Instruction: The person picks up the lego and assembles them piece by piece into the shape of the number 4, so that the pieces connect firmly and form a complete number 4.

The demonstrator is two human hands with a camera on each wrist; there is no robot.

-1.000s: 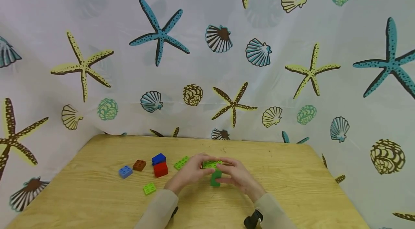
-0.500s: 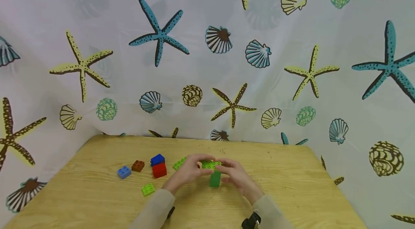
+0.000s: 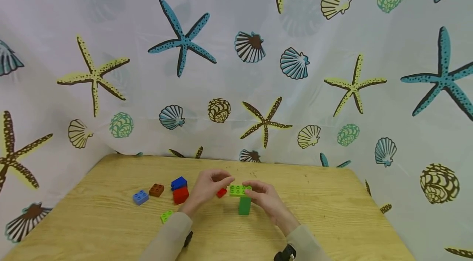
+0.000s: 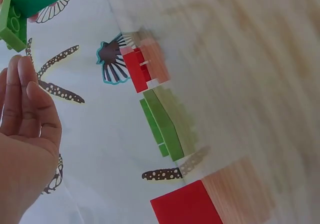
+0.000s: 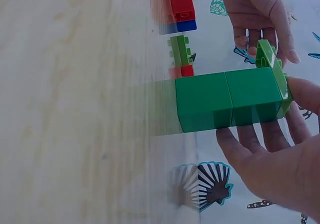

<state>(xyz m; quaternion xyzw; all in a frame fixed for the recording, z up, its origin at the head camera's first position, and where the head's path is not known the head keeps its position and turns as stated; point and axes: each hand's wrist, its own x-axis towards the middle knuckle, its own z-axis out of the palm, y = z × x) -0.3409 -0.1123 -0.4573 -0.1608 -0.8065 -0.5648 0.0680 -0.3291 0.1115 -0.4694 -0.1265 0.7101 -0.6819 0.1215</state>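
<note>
Two dark green toy bricks [image 5: 227,101] stand stacked upright on the table. A lime toy brick [image 3: 237,190] lies across their top and juts out to the left. My right hand [image 3: 269,200] holds this tower from the right, its thumb against the lime brick and its fingers along the green side in the right wrist view. Just left of the lime brick is my left hand [image 3: 207,188], apart from it, fingers loosely bent and holding nothing. A small red brick [image 3: 221,192] lies beyond the left fingertips.
On the left of the wooden table [image 3: 325,211] lie a light blue brick [image 3: 141,197], a brown brick [image 3: 157,190], a dark blue brick [image 3: 179,183], a red brick [image 3: 181,195] and a small lime brick [image 3: 166,216]. Another lime brick [image 4: 162,126] shows in the left wrist view.
My left hand has let go of the lime brick and drawn back to the left, uncovering the small red brick. The right hand stays at the tower.
</note>
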